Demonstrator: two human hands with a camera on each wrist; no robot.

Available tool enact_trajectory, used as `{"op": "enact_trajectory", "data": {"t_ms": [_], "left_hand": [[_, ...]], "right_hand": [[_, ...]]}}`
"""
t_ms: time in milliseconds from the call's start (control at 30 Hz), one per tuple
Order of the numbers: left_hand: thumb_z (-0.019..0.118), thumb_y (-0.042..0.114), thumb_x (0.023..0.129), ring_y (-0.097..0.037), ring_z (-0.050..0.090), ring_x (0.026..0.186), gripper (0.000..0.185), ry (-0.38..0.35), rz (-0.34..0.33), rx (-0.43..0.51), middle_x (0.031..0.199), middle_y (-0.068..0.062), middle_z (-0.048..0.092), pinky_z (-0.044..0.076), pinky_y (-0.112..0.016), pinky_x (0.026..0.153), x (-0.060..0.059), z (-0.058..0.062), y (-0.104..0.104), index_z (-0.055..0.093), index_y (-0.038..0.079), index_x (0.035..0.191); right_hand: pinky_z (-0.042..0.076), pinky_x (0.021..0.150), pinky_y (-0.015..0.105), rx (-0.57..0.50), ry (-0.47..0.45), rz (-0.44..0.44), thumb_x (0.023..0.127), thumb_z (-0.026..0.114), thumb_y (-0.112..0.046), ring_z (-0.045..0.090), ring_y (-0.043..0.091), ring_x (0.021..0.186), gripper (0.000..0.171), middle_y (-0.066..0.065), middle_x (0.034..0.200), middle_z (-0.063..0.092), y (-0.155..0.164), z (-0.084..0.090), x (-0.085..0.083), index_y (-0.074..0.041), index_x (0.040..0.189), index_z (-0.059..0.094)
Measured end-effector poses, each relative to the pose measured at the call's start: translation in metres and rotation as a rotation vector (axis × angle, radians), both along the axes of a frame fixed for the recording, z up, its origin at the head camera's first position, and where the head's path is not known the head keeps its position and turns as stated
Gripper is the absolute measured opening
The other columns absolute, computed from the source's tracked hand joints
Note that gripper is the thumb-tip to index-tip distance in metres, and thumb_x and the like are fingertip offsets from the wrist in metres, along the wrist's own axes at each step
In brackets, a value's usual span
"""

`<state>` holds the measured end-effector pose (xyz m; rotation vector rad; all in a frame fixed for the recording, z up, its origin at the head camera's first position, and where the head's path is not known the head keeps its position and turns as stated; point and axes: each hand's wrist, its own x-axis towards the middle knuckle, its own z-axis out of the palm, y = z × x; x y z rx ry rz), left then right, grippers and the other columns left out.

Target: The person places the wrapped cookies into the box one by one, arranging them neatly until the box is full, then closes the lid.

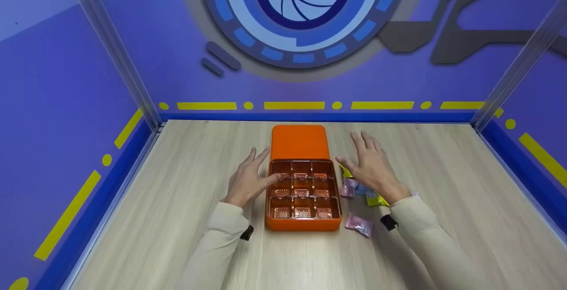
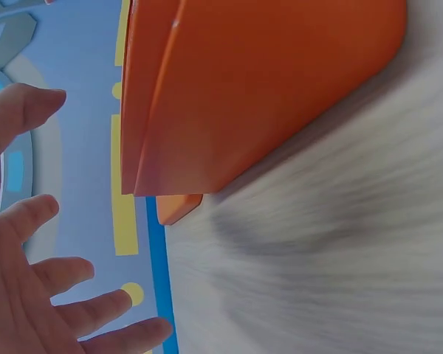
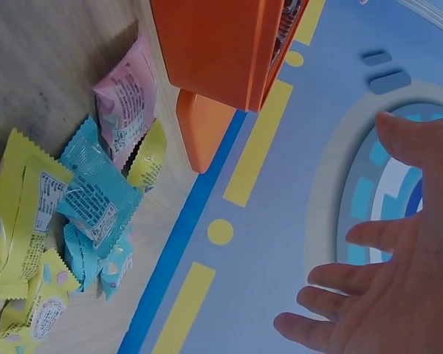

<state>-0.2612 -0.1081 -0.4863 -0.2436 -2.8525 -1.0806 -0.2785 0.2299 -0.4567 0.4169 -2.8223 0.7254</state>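
Note:
An orange box (image 1: 303,224) with a clear divided tray inside stands mid-table, its compartments holding nothing. Behind it lies an orange lid (image 1: 299,141). My left hand (image 1: 249,181) hovers at the box's left side, fingers spread, the thumb over its left edge; in the left wrist view the hand (image 2: 37,287) is apart from the box wall (image 2: 258,88). On the right, my right hand (image 1: 372,166) is raised over small wrapped packets, fingers extended and holding nothing. The right wrist view shows pink (image 3: 127,103), blue (image 3: 96,188) and yellow packets (image 3: 26,214) beside the box.
A single pink packet (image 1: 359,225) lies near the box's front right corner. The wooden table (image 1: 177,237) is bounded by a blue printed back wall (image 1: 177,59) and side walls with metal corner posts (image 1: 115,46).

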Motion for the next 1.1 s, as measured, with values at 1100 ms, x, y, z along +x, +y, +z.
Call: {"op": "enact_trajectory", "data": {"t_ms": [1100], "left_hand": [[0.069, 0.011, 0.096, -0.036, 0.063, 0.115, 0.070, -0.167, 0.000, 0.326, 0.155, -0.029, 0.050, 0.059, -0.047, 0.087, 0.011, -0.027, 0.004, 0.047, 0.016, 0.163]], "right_hand": [[0.033, 0.116, 0.067, -0.035, -0.075, -0.027, 0.106, 0.067, -0.021, 0.040, 0.053, 0.144, 0.068, 0.035, 0.159, 0.039, 0.012, -0.010, 0.011, 0.005, 0.161, 0.038]]}}
